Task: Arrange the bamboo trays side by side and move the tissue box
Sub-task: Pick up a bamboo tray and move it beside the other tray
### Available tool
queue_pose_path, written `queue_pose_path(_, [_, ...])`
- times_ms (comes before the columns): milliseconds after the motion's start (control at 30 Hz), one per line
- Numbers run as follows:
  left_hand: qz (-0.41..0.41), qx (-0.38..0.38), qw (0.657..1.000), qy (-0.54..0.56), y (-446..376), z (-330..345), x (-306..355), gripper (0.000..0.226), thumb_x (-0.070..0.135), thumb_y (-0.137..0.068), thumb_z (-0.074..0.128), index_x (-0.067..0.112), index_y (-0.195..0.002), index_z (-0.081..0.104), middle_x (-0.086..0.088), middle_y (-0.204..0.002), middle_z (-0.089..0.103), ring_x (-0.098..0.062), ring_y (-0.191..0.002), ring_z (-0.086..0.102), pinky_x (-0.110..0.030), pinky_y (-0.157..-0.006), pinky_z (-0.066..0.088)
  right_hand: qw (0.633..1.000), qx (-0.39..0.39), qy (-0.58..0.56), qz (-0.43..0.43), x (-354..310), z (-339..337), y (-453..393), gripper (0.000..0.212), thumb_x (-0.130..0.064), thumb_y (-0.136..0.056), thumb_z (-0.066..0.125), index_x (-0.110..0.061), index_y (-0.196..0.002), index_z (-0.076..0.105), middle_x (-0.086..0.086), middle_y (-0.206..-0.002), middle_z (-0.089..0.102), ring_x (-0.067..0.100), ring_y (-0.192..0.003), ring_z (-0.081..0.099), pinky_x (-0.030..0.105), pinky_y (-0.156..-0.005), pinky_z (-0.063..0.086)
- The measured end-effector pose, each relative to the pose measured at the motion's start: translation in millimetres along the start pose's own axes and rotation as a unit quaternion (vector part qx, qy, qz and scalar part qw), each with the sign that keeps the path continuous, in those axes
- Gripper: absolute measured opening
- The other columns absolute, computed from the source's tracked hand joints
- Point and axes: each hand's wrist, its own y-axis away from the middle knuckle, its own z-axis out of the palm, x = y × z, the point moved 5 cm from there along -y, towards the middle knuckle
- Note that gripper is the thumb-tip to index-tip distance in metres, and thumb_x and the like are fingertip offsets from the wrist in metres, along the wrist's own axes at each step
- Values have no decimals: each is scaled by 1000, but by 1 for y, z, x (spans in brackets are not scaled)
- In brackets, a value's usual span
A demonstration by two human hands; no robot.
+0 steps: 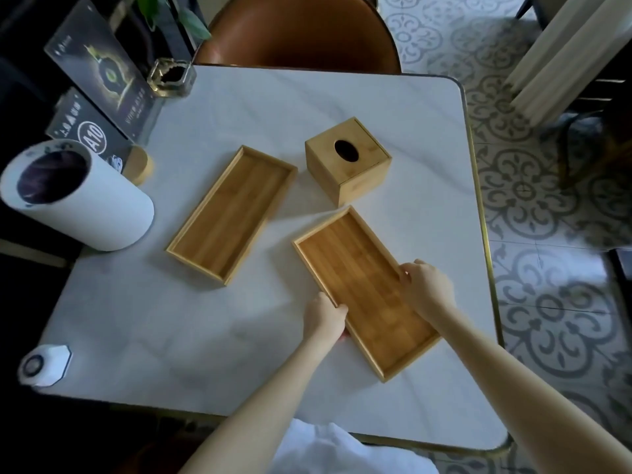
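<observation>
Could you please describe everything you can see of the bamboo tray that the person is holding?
The near bamboo tray is a shallow, empty rectangle of warm, striped bamboo with a low raised rim all round. It lies flat on the white table, set diagonally, its far corner close to the tissue box, whether touching is unclear. The left hand grips its left long edge and the right hand its right long edge. The other tray lies apart, angled differently.

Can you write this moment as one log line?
both hands gripping near rectangular bamboo tray | far bamboo tray angled apart | square bamboo tissue box untouched
</observation>
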Motion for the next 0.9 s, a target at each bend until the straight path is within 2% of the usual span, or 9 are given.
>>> queue_pose_path(167, [28,63,997,-44,4,-52,-8,12,17,-87,54,5,-85,51,-15,-86,60,-29,-62,65,-27,-44,52,998,-6,-39,-49,-44,0,3,30,-11,-91,41,-12,-99,70,6,-96,64,22,-77,56,25,-54,36])
queue_pose_path(267, [48,101,991,-76,4,-86,-8,13,19,-86,55,6,-84,54,-10,-83,61,-24,-66,62,-28,-55,50,996,-12,-51,-73,-75,-5,-1,30,-11,-89,42,-13,-99,71,5,-97,64,25,-85,60,26,-59,37])
queue_pose_path(433, [83,132,987,-38,-5,-143,2,16,13,-86,57,13,-72,49,-9,-74,63,-22,-54,65,-27,-44,56,992,-9,-75,-98,-127,-16,-14,28,-10,-88,45,-11,-99,71,8,-96,65,29,-92,61,28,-62,43])
queue_pose_path(567, [105,194,970,-104,-23,-194,20,19,17,-89,53,7,-74,48,-19,-81,65,-29,-66,65,-37,-57,55,990,7,-104,-98,-174,-20,-32,29,-11,-89,46,-14,-99,73,9,-98,70,29,-87,62,28,-62,45])
queue_pose_path(667, [110,222,957,-149,-42,-231,40,16,18,-91,49,6,-81,50,-17,-84,63,-23,-71,55,-27,-59,41,982,8,-174,-69,-206,-22,-50,29,-8,-88,46,-12,-88,75,7,-83,72,22,-66,58,20,-48,41])
queue_pose_path(733, [118,238,952,-149,-57,-256,54,17,17,-92,48,2,-89,54,-17,-88,64,-23,-73,56,-27,-63,42,973,0,-228,-43,-224,-21,-65,28,-6,-87,47,-12,-75,72,4,-71,66,17,-58,53,17,-45,37])
queue_pose_path(767, [123,244,950,-149,-66,-268,60,17,17,-91,49,1,-91,54,-17,-88,64,-22,-72,55,-27,-63,42,968,0,-251,-32,-233,-19,-73,27,-5,-84,48,-10,-64,65,4,-65,61,17,-56,49,18,-47,36])
queue_pose_path(833, [134,255,947,-145,-83,-290,71,16,17,-91,50,1,-92,55,-14,-85,63,-18,-70,53,-25,-62,42,960,8,-280,-18,-251,-19,-89,23,-3,-79,49,8,-61,59,10,-55,50,20,-53,41,25,-51,34])
queue_pose_path(900, [145,273,942,-130,-101,-311,83,16,17,-89,53,2,-90,58,-15,-87,67,-18,-71,55,-26,-63,44,954,22,-300,-13,-270,-20,-103,24,-2,-78,50,12,-60,57,16,-50,48,21,-51,40,30,-50,38])
